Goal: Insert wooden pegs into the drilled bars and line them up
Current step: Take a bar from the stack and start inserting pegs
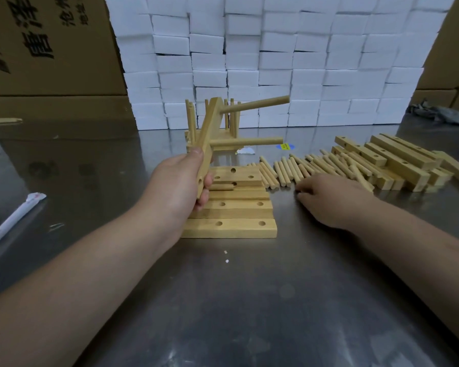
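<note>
My left hand (182, 185) grips a drilled wooden bar (208, 133) and holds it tilted upright above the table. Two pegs (249, 141) stick out of the bar to the right, and one hole near its lower end is open. Under it lie several flat drilled bars (231, 229) side by side. My right hand (329, 197) rests palm down on the table, its fingertips at the near edge of a row of loose pegs (289, 170). Whether it holds a peg is hidden. Behind stand finished bars with upright pegs (231, 120).
A pile of drilled bars (398, 162) lies at the right on the steel table (223, 300). A wall of white foam blocks (276, 62) stands at the back, with cardboard boxes (45, 49) at the left. A wrapped white stick (13, 218) lies at the left edge.
</note>
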